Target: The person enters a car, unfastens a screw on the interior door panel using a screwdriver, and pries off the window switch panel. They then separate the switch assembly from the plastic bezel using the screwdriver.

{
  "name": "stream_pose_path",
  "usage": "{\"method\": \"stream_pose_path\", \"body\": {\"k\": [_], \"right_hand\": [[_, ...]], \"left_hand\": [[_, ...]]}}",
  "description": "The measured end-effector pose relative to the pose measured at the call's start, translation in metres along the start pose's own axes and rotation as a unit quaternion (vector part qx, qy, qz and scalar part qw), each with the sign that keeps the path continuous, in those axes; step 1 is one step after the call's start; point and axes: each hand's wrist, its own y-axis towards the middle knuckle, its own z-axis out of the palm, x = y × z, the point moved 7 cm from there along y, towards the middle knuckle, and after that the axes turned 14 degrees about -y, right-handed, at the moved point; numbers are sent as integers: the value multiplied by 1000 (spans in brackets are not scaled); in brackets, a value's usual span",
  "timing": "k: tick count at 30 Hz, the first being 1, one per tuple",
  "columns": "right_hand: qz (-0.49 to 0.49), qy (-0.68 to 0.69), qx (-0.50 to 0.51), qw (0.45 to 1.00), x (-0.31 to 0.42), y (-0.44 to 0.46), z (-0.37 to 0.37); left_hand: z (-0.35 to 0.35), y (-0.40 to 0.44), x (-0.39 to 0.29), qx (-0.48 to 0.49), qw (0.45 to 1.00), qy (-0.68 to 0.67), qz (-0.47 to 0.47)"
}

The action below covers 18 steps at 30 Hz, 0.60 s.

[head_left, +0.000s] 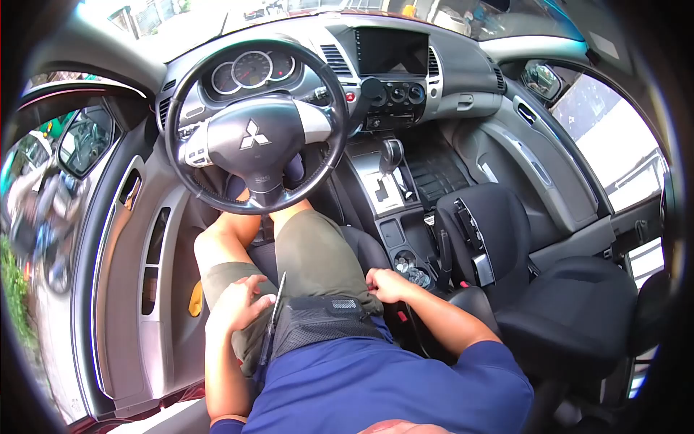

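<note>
- Your left hand has its grip loosely spread, apparently empty, beside the slim strip over your shorts.
- Your right hand curls near the mesh pouch; I cannot tell whether its grip holds anything.

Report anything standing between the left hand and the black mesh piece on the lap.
A thin strip stands between the left hand and the mesh piece, just past the thumb; nothing else visible does.

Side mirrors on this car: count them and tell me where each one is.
2: the left mirror outside the left door, the right mirror outside the right door.
</note>
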Motion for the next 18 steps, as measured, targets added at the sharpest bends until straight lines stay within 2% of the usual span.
{"method": "stream_pose_path", "body": {"k": [1, 2, 3, 5, 7, 9, 10, 11, 13, 15, 16, 18], "right_hand": [[-18, 38, -35, 999, -4, -1, -15], [-33, 197, -89, 976, -8, 2, -30], [-47, 349, -144, 925, -12, 4, -54], [-68, 551, -221, 802, -33, -8, -114], [-9, 541, -316, 780, -81, -27, -160], [106, 412, -376, 823, -171, -50, -184], [186, 194, -444, 855, -191, -75, -201], [256, -35, -487, 834, -199, -96, -215], [441, -112, -385, 803, -233, -130, -196], [556, -40, -272, 784, -262, -150, -163], [555, -26, -253, 792, -292, -147, -149], [556, 9, -233, 798, -301, -145, -138]], "left_hand": [[-2, -1, 0, -4, 1000, -14, -11], [-5, -3, -2, -5, 999, -26, -20], [-7, 0, -4, -7, 999, -38, -24], [-5, 2, -3, -8, 999, -34, -17], [-4, 1, -5, -6, 1000, -16, -10], [-5, 0, -8, -8, 1000, -13, 1], [-6, -1, -13, -10, 1000, -12, 4], [-8, -2, -17, -12, 1000, -11, 8], [-9, -1, -20, -20, 999, -13, 30], [-10, 0, -25, -28, 998, -8, 55], [-10, 0, -28, -23, 998, -10, 65], [-10, 3, -37, -11, 997, -16, 73]]}}
